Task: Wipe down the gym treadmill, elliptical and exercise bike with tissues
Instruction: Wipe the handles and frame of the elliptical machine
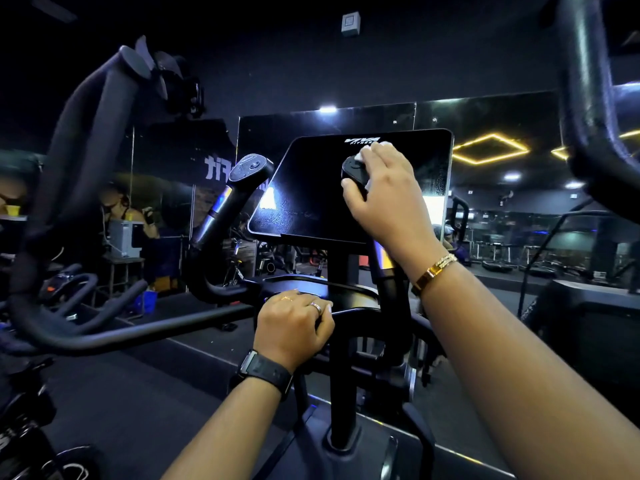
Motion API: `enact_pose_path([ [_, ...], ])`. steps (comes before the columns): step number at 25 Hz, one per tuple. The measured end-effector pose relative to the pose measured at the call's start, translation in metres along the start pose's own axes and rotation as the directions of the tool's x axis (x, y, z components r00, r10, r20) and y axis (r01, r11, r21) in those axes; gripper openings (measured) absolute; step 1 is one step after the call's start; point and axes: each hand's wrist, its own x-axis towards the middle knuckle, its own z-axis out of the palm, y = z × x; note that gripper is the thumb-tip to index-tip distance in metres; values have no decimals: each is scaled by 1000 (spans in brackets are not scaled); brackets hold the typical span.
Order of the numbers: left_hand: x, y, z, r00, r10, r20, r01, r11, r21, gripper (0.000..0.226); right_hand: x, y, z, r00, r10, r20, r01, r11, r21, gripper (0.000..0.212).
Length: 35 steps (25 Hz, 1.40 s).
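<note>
I stand at a black elliptical with a dark console screen [311,188] on a central post [341,358]. My right hand [384,192] wraps around the top of the right inner handle [353,169], with a white tissue [367,152] pressed under its fingers; only a corner of the tissue shows. My left hand [294,327] grips the curved black handlebar [360,315] below the console. The left inner handle [247,171] stands free, with buttons on its cap.
A tall moving arm [90,140] rises at the left and another [588,98] at the upper right. An exercise bike handlebar [69,289] sits at the far left. A mirror wall [485,168] lies ahead, with a person [124,209] at a small table. More machines stand at the right.
</note>
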Motion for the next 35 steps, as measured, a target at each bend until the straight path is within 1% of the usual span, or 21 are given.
enact_pose_path([
  [2,-6,1,1,991,60,-119,-58,998,19,27,11,-2,-1,981,-77,177,101,986,-130,54],
  [3,-11,0,2,984,84,-159,-81,996,28,25,14,-4,-2,971,-143,192,173,973,-151,50],
  [5,-22,0,6,974,104,-201,-97,994,47,27,8,-6,0,965,-251,73,259,958,-124,35],
  [7,-29,2,10,971,96,-219,-85,995,59,29,-1,-5,0,976,-156,-150,152,988,-40,30],
  [8,-29,2,11,971,89,-223,-77,995,62,30,-4,-3,0,981,-63,-182,66,998,11,32],
  [9,-28,2,12,972,85,-220,-73,995,62,30,-4,-3,-1,989,17,-148,-12,999,35,36],
  [11,-28,1,12,972,99,-214,-85,994,74,29,2,-3,-3,993,90,73,-89,996,-14,50],
  [13,-30,-1,13,970,109,-217,-93,992,84,29,10,-3,-4,978,9,209,11,996,-94,56],
  [15,-31,-1,13,968,100,-229,-83,993,82,29,7,-6,-2,982,-134,130,141,989,-42,44],
  [16,-31,0,14,968,94,-232,-78,994,77,29,3,-5,0,986,-166,18,166,986,2,36],
  [18,-31,2,14,968,90,-232,-77,995,67,29,-7,-4,-1,975,-103,-195,123,988,94,31],
  [19,-30,2,14,968,90,-234,-77,995,63,29,-10,-4,-2,974,-48,-221,75,990,117,32],
  [20,-30,1,14,968,87,-236,-74,995,61,29,-9,-4,-1,982,-1,-191,23,993,114,33],
  [22,-29,1,13,968,83,-237,-72,996,55,29,-4,-4,0,998,56,19,-57,998,12,46],
  [24,-31,1,13,967,87,-238,-76,996,57,29,4,-4,-2,978,34,206,-13,995,-102,60],
  [26,-32,1,13,968,90,-236,-78,995,57,29,4,-5,-4,974,-38,225,62,993,-101,57],
  [28,-31,2,14,968,87,-237,-75,995,60,29,-6,-5,-6,987,-68,145,71,997,-18,48],
  [30,-30,3,14,968,80,-236,-68,996,60,29,-20,-5,-3,1000,-5,14,5,999,39,49],
  [31,-30,3,14,969,77,-234,-65,996,58,29,-24,-4,-3,997,75,-6,-75,993,94,53],
  [33,-32,3,14,970,77,-231,-65,996,60,30,-19,-3,-6,963,244,111,-264,933,244,66],
  [35,-33,3,14,971,80,-226,-69,996,59,29,-6,-3,-11,913,292,284,-375,874,308,79],
])
